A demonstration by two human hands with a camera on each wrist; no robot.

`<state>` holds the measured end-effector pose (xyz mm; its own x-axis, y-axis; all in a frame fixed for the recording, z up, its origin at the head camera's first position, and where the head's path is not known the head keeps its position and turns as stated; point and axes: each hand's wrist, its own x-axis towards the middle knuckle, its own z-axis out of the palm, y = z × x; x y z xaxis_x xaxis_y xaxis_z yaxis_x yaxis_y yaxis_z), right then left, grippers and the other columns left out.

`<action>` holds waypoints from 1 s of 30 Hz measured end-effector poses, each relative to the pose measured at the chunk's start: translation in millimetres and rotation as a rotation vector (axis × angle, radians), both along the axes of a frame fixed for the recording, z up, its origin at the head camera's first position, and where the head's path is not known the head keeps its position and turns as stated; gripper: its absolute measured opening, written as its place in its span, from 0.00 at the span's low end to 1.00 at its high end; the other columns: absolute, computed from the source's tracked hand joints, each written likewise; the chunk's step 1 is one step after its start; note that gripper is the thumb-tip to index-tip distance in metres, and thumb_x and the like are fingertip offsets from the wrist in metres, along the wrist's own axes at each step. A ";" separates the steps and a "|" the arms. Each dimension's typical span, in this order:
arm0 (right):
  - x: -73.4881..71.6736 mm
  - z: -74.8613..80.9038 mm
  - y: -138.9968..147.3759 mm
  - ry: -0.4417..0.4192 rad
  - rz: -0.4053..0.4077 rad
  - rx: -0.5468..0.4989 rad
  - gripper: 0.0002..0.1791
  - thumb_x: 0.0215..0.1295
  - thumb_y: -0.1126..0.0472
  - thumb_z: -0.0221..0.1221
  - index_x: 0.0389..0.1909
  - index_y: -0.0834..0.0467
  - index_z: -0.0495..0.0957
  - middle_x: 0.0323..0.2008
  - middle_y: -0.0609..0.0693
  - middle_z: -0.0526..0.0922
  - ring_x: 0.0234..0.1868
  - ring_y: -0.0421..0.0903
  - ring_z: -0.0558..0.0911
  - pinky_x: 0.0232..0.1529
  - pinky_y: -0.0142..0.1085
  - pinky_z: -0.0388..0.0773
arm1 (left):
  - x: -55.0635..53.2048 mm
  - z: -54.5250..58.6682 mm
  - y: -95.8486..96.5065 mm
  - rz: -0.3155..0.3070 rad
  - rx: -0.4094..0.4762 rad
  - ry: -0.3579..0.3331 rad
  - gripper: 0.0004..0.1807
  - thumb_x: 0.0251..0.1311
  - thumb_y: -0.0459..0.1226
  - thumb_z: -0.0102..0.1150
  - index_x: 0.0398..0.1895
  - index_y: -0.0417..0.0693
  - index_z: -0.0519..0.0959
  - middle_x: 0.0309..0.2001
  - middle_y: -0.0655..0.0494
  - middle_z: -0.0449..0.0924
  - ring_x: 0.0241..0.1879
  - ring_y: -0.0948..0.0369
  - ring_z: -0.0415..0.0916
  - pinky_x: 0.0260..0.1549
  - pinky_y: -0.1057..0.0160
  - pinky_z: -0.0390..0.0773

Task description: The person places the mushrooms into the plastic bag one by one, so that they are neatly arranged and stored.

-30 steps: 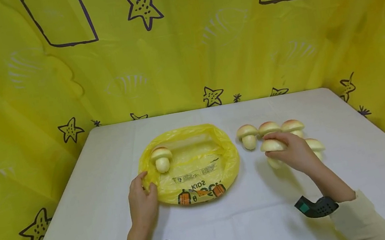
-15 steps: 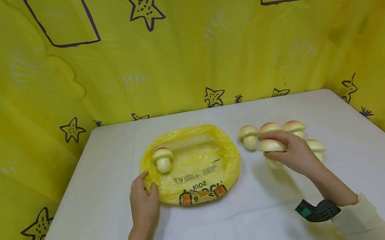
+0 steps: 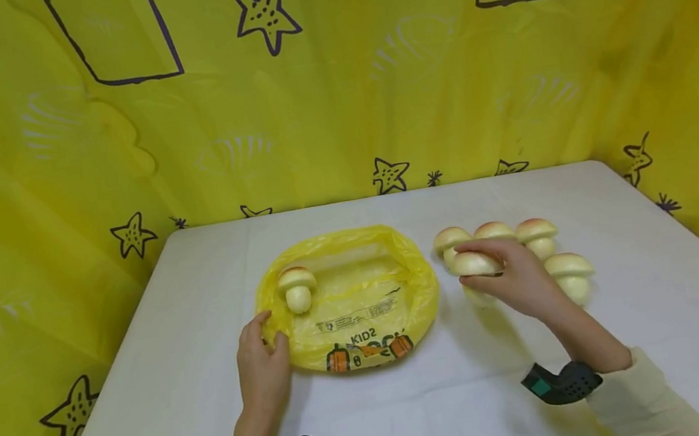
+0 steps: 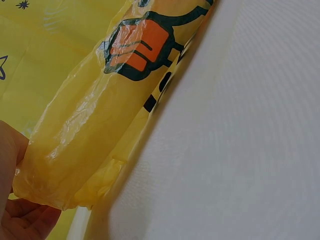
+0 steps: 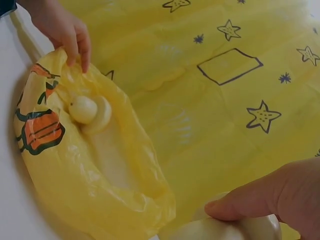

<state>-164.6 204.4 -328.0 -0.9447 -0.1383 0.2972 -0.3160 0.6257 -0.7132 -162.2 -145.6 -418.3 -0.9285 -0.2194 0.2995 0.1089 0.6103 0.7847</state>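
Note:
A yellow plastic bag (image 3: 367, 336) with printed lettering and orange figures lies with its mouth open on the white table. Inside it at the left is one toy mushroom (image 3: 297, 293). My left hand (image 3: 264, 370) holds the bag's left rim between thumb and fingers, as the left wrist view also shows at the bag's edge (image 4: 90, 145). My right hand (image 3: 517, 276) grips another mushroom (image 3: 478, 263) by its cap, stem downward, to the right of the bag. In the right wrist view the thumb (image 5: 250, 202) presses on this pale mushroom, partly cut off by the frame.
Several more mushrooms stand at the right: one at the left of the back row (image 3: 450, 237), one behind my right hand (image 3: 494, 229), one farther right (image 3: 536, 231), and a nearer one (image 3: 571, 275). A yellow patterned curtain (image 3: 332, 100) surrounds the white table (image 3: 381, 432).
My right hand has moved slightly left with its mushroom, uncovering more of the nearer mushroom at the right. The left hand stays at the bag's rim.

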 end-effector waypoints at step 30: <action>-23.7 -9.6 -64.7 -0.045 0.094 -0.116 0.21 0.51 0.64 0.65 0.49 0.59 0.78 0.47 0.55 0.77 0.44 0.51 0.75 0.39 0.43 0.73 | -0.7 -0.3 0.1 0.000 0.009 -0.009 0.21 0.56 0.31 0.48 0.55 0.33 0.69 0.54 0.37 0.67 0.56 0.46 0.64 0.52 0.48 0.64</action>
<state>-188.3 139.7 -337.6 -0.9420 -0.1935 0.2742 -0.3353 0.5075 -0.7937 -162.9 -145.5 -418.6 -0.9310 -0.2225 0.2893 0.1016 0.6032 0.7911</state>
